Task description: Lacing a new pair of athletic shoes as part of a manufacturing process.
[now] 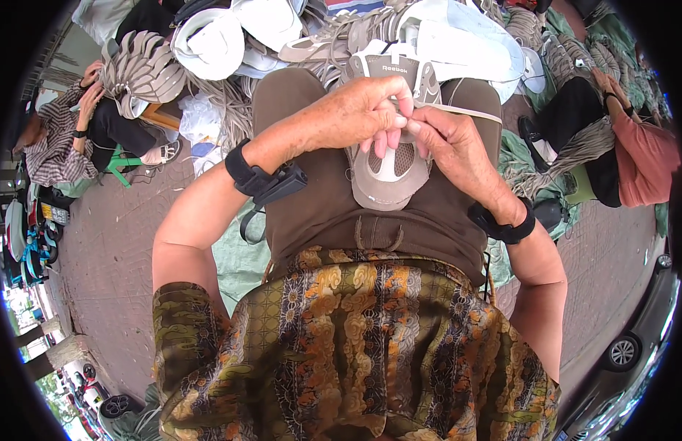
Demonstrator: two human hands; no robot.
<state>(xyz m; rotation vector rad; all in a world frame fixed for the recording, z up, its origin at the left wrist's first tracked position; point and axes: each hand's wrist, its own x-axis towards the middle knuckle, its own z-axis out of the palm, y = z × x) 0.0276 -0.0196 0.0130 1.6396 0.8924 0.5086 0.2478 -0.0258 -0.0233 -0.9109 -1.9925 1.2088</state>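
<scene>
A taupe and white shoe upper lies on my lap, its rounded toe toward me and its tongue end away from me. Above its lacing area my two hands meet, fingertips touching. My left hand is closed, thumb and forefinger pinched together. My right hand is pinched as well, against the left fingertips. A pale shoelace runs from beside the upper across my right knee; its end seems to lie between my fingertips, mostly hidden by them. The fingers cover the middle of the upper.
Beyond my knees, taupe uppers and white shoe-shaped pieces are heaped. At the left a seated person handles a fan of stacked uppers; a green stool stands there. Another person sits at the right. A car is parked lower right.
</scene>
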